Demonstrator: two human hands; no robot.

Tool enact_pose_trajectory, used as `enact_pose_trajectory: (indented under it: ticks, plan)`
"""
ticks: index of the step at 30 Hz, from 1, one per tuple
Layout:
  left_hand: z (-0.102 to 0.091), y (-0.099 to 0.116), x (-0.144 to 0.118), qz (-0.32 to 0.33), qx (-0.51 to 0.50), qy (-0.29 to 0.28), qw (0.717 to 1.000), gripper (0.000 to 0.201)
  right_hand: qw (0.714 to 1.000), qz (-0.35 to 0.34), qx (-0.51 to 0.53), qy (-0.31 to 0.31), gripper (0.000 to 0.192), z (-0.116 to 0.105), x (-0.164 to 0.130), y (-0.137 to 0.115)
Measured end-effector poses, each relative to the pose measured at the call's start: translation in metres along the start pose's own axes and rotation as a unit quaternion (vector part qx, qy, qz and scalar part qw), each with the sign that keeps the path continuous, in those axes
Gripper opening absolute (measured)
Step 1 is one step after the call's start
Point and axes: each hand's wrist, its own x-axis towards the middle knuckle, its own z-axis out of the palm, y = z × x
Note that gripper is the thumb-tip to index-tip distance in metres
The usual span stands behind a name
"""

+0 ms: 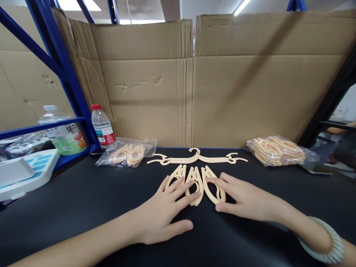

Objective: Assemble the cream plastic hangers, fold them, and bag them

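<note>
Three folded beige plastic folding hangers lie in a row on the black table. My left hand (164, 211) is spread open, palm down, its fingers over the left folding hanger (167, 184) and the middle folding hanger (198, 200). Its thumb points right, apart from them. The right folding hanger (211, 196) is between the fingertips and thumb of my right hand (244, 198), the thumb at its lower end. Behind the row lies an unfolded hanger (183, 160) with its hook toward the cardboard. My fingers hide parts of the folded hangers.
Clear bags of folded hangers lie at the back left (130, 154) and back right (278, 150). A red-capped bottle (102, 128) stands by the blue shelf frame (59, 70). A cardboard wall (147, 92) closes the back. A flat dark device (317, 168) lies under the right bag.
</note>
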Motion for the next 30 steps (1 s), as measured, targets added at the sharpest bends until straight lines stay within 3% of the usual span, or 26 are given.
enact_pose_trajectory:
  ticks: [6, 19, 30]
  plan:
    - [-0.003, -0.004, 0.002, -0.005, 0.005, -0.025, 1.0, 0.065, 0.999, -0.016, -0.039, 0.02, 0.066, 0.004, 0.004, 0.0]
    - [-0.002, -0.015, 0.005, -0.005, -0.001, -0.001, 1.0, 0.062, 0.995, -0.037, -0.051, 0.074, 0.064, 0.014, 0.013, 0.007]
    - [-0.003, -0.014, 0.005, -0.014, 0.02, -0.016, 1.0, 0.063, 0.996, -0.028, -0.048, 0.076, 0.063, 0.014, 0.014, 0.007]
